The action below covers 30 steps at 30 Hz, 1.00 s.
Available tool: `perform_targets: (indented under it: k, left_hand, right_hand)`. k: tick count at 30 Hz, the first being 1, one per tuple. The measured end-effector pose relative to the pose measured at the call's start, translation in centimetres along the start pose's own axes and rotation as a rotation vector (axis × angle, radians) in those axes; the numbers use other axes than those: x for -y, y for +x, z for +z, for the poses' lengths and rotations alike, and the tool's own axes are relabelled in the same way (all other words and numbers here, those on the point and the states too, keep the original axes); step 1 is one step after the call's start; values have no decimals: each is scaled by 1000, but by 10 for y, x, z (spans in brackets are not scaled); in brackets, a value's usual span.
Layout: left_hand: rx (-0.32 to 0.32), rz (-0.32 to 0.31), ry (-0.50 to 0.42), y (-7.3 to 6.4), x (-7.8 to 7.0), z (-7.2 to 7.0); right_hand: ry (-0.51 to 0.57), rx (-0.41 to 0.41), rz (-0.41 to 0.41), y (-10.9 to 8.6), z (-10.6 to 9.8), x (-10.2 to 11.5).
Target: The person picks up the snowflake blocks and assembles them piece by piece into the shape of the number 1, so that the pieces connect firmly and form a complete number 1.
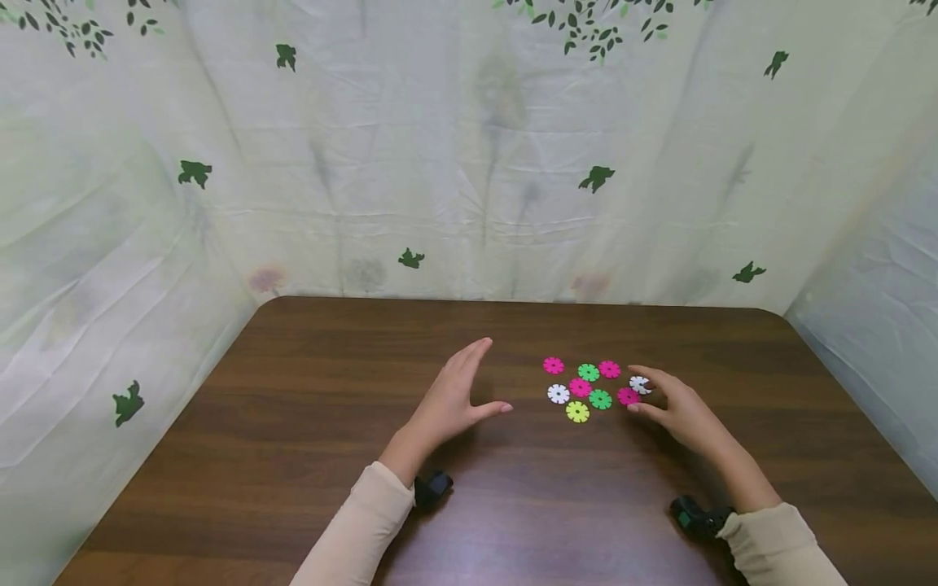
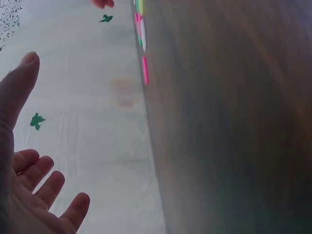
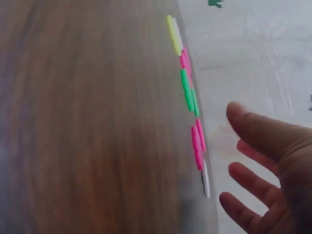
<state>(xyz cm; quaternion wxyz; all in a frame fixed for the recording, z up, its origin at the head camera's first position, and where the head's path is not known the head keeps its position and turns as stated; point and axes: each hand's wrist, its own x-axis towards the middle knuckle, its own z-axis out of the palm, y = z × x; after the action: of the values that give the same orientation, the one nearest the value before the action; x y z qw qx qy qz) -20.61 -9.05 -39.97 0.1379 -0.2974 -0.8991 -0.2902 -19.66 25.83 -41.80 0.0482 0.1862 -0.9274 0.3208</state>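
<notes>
Several flat notched flower-shaped discs lie in a loose cluster right of the table's middle: pink discs [image 1: 580, 387], green discs [image 1: 600, 399], white discs [image 1: 558, 394] and one yellow disc [image 1: 577, 412]. To the left of the cluster my left hand [image 1: 456, 396] is held with thumb and fingers spread, nothing between them. At the cluster's right edge my right hand [image 1: 681, 408] has its thumb apart from its fingers and partly covers a white disc [image 1: 639, 383]. In the right wrist view, the discs show edge-on beside the spread right fingers [image 3: 251, 180].
A brown wooden table [image 1: 293, 456] extends in front of me, with rounded far corners. Behind it and at both sides hangs a pale curtain [image 1: 410, 163] printed with green birds and leaves. Each wrist wears a black camera [image 1: 432, 488].
</notes>
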Motion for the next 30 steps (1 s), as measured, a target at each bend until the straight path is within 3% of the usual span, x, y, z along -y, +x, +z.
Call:
perform_targets:
  k: [5, 14, 22, 30]
  left_hand:
    - [41, -22, -91, 1, -6, 11]
    - [108, -61, -194, 8, -9, 31]
    - [160, -109, -236, 14, -5, 53]
    - [198, -102, -203, 19, -7, 70]
  right_hand:
    - [23, 7, 41, 0, 6, -5]
    - [55, 25, 45, 2, 13, -15]
    - [54, 22, 40, 3, 15, -20]
    - [58, -18, 17, 2, 18, -21]
